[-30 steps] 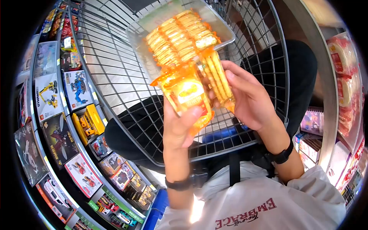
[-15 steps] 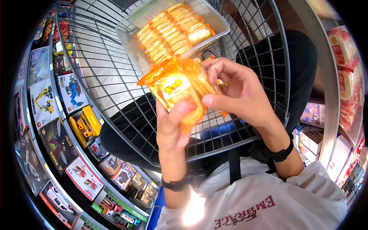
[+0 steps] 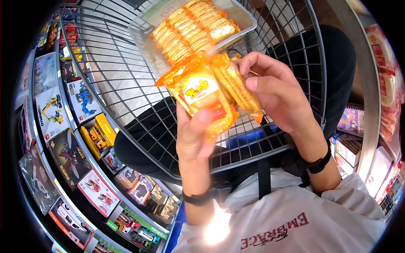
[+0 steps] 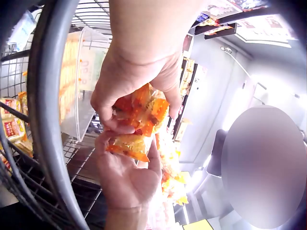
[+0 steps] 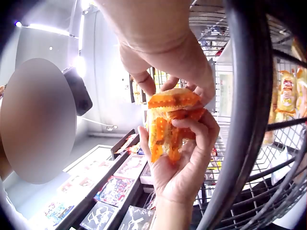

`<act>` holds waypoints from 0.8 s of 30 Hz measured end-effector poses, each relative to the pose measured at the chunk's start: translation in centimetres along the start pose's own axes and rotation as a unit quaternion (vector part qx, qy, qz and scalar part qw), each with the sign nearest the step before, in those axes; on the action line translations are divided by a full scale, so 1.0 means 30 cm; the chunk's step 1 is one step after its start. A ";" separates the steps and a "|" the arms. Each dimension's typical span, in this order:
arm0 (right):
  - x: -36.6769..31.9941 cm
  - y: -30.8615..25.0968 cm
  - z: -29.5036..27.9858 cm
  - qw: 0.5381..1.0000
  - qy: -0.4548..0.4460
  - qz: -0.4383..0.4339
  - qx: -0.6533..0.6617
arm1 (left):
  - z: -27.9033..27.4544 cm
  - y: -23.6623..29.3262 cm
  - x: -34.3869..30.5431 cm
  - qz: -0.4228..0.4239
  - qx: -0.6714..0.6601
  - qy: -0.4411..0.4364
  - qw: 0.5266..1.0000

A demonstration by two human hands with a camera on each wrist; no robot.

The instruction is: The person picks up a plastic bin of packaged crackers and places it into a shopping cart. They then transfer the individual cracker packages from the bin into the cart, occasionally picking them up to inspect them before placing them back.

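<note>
Over the cart, my left hand (image 3: 194, 133) grips orange-wrapped cracker packets (image 3: 206, 101), its thumb across the printed front of the nearest one. My right hand (image 3: 280, 90) pinches another cracker packet (image 3: 239, 86) between thumb and fingers. That one stands edge-on, right beside the left hand's packets. In the left wrist view, the orange wrapper ends (image 4: 144, 112) show between the two hands. From the right wrist, one packet (image 5: 173, 99) lies under the right fingers, above those in the left palm. Beyond the hands, a clear plastic bin (image 3: 145, 50) holds rows of similar packets (image 3: 196, 27).
The wire shopping cart (image 3: 324, 84) surrounds the bin, its near bar below my hands. Shelves of boxed toys, such as a yellow truck box (image 3: 99, 137), line the left. Bagged goods (image 3: 386, 88) lie beyond a metal shelf edge (image 3: 371, 84) on the right.
The right hand first held its packet edge-on, then brought it against the left hand's packets with fingers bent over. Now it stands edge-on again, more visible. The left hand keeps its grip.
</note>
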State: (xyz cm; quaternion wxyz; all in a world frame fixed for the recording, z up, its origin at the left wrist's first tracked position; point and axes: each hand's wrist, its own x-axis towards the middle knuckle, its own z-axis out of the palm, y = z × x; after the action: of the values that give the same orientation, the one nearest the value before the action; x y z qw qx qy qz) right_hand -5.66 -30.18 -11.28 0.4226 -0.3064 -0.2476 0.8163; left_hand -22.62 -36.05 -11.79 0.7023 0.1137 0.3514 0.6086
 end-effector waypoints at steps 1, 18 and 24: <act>-0.002 -0.008 0.002 1.000 -0.001 0.000 0.000 | 0.000 0.001 0.002 -0.005 -0.008 -0.008 1.000; -0.007 0.007 -0.011 0.999 0.002 0.008 0.031 | 0.077 -0.015 0.017 0.099 0.099 0.021 0.990; 0.001 0.019 -0.021 0.998 -0.029 0.017 0.050 | 0.067 -0.003 0.014 0.083 0.077 0.008 0.994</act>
State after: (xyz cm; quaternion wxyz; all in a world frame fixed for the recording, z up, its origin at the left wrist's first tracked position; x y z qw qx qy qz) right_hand -5.54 -30.37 -12.11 0.4160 -0.2648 -0.2131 0.8435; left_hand -21.28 -35.16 -10.54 0.6354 0.1915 0.3923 0.6370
